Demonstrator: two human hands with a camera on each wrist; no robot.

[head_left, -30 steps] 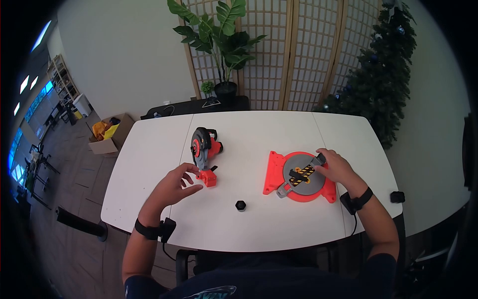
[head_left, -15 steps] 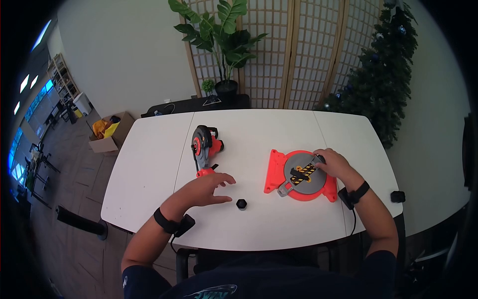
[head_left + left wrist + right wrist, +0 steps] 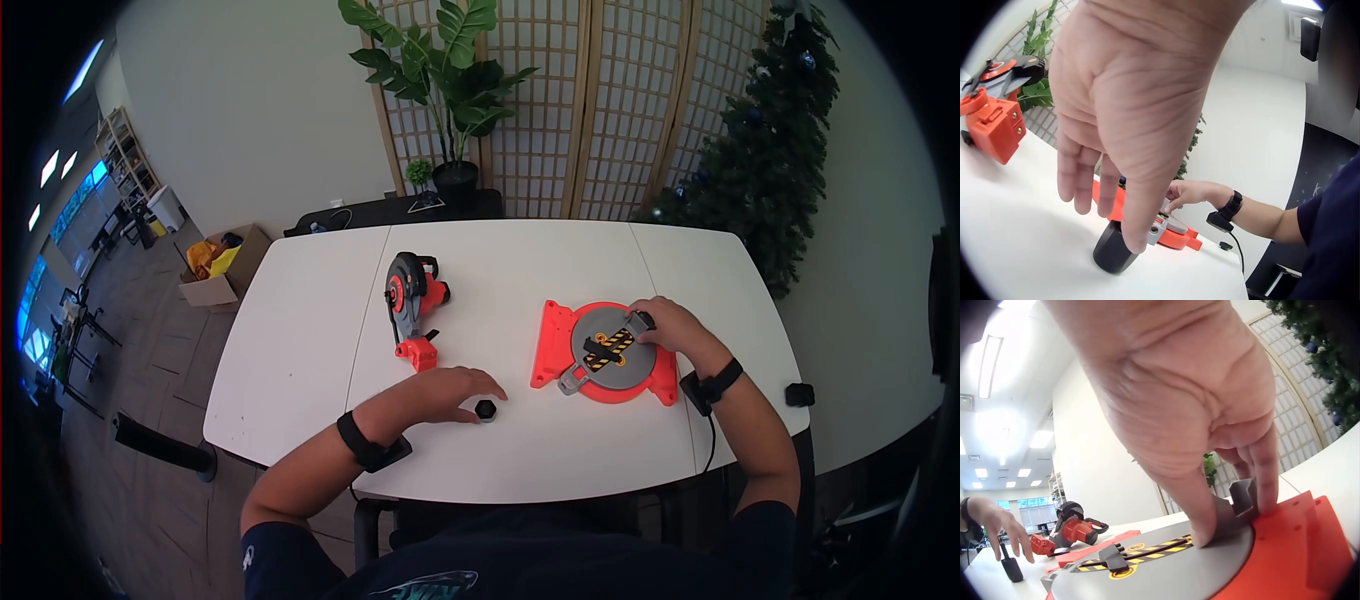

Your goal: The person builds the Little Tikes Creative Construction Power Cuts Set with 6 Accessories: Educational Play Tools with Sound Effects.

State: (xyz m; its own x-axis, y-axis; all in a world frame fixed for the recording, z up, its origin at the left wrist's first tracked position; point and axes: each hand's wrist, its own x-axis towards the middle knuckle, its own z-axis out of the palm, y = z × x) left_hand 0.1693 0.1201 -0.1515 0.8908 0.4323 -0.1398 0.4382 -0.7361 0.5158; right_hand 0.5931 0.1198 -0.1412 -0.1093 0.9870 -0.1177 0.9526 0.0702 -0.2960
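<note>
My left hand (image 3: 445, 393) reaches over the table, thumb and fingers extended on either side of a small black hexagonal knob (image 3: 485, 409). In the right wrist view, a thin threaded stem rises from this knob (image 3: 1012, 570). My right hand (image 3: 676, 328) pinches the grey upright bracket (image 3: 1242, 497) of a toy saw base between thumb and fingers. This base (image 3: 550, 345) is red, with a round grey turntable (image 3: 640, 363) and a black-and-yellow striped slot. Beyond my left hand lies the toy saw's blade head (image 3: 408, 290), grey and black with a red block (image 3: 418, 353).
A small black box (image 3: 798, 395) sits at the table's right edge. Behind the white table (image 3: 300, 300) are a potted plant (image 3: 455, 180), a lattice screen and a Christmas tree (image 3: 745, 170). An open cardboard box (image 3: 215, 290) is on the floor at left.
My left hand has moved from beside the saw head's red block, rightward and toward me, to the black knob. My right hand has stayed at the grey bracket.
</note>
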